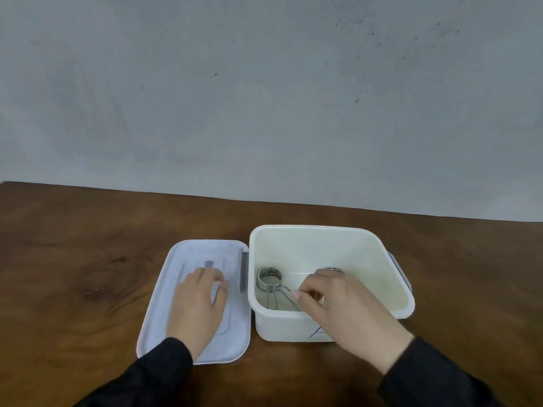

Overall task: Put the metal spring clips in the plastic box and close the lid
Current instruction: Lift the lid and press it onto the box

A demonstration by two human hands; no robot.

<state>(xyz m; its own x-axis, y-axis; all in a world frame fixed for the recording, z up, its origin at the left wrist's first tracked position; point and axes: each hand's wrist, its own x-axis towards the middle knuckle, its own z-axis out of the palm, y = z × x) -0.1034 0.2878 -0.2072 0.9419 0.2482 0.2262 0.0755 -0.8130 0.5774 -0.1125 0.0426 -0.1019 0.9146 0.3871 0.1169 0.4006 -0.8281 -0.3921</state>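
The white plastic box [329, 236] stands open on the wooden table, right of centre. One metal spring clip [269, 278] lies inside at the left, with its coil up and its wire legs pointing toward me. My right hand [346, 306] reaches over the near wall into the box, fingers pinched together. The coil of a second spring clip [333, 270] peeks out just beyond those fingers. The pale lid [176, 289] lies flat on the table, touching the box's left side. My left hand [197, 304] rests palm down on the lid without gripping it.
The brown wooden table [73, 274] reaches back to a grey wall [264, 98]. The box has a grey latch [399, 268] on its right side and a blue mark on its near wall. Black sleeves cover both forearms.
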